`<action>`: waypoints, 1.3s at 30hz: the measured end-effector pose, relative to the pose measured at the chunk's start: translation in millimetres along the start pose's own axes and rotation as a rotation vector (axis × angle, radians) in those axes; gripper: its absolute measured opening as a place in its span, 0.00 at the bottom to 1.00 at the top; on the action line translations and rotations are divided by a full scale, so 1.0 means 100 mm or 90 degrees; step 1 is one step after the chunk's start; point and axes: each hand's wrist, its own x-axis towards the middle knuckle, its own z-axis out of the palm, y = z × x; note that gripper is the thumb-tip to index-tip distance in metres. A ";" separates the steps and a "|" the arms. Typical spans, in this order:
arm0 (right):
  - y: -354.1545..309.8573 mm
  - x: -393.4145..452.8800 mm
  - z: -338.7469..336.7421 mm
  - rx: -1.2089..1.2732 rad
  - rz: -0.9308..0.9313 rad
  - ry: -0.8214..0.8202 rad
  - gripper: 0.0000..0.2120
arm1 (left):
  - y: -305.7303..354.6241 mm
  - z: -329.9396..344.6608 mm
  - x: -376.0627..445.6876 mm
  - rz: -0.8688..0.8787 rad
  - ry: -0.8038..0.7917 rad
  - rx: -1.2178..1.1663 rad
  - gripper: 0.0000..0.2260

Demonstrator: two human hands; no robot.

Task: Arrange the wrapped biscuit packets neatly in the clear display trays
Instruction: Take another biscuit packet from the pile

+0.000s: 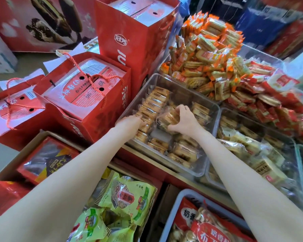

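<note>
A clear display tray in the middle holds brown wrapped biscuit packets. A row of packets stands on edge along its left side, and loose packets lie at its near end. My right hand is inside the tray, shut on a small stack of wrapped biscuit packets. My left hand rests at the tray's left wall, fingertips pressing on the near end of the standing row. A second clear tray to the right holds paler packets.
Red gift bags and a tall red bag stand left of the tray. Heaps of orange packets and red packets fill the trays behind. Green snack bags and a grey tub lie near me.
</note>
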 end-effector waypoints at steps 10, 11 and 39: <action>-0.01 -0.60 -0.72 0.262 -0.035 0.016 0.19 | 0.56 -0.69 -0.49 0.191 0.070 -0.754 0.24; -0.01 -0.67 -0.75 0.295 -0.038 0.028 0.18 | 0.63 -0.73 -0.53 0.227 0.061 -0.738 0.23; 0.28 -1.35 -0.91 0.601 -0.126 0.215 0.07 | 0.95 -0.86 -0.84 0.279 0.159 -0.668 0.16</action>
